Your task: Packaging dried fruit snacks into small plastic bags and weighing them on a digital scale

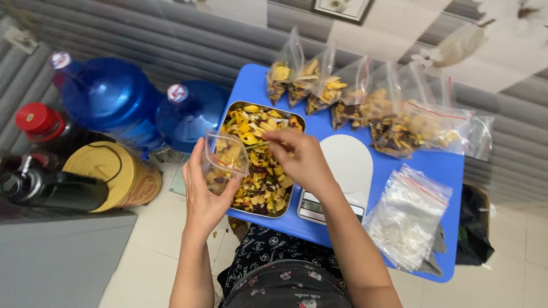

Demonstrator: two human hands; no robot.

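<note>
Fingers of your left hand [201,197] are wrapped around a small clear bag [224,162], held with its mouth open and tipped toward the right, just off the left rim of the metal tray [235,108]. A few pieces already sit in the bottom of the bag. Your right hand [299,159] hovers over the middle of the tray, fingertips pinched together, seemingly on a few of the dried fruit chips [264,182], though you cannot tell exactly what is between them. The bag's mouth lies directly left of that pinch, close beside it, so the right hand is the one nearer the chips and the left only steadies the bag. The tray's long axis runs near to far on the blue table [439,165]. A white scale [348,171] sits just right of the tray, a row of filled bags [365,102] stands along the far edge, and a stack of empty bags [406,214] lies near right.
</note>
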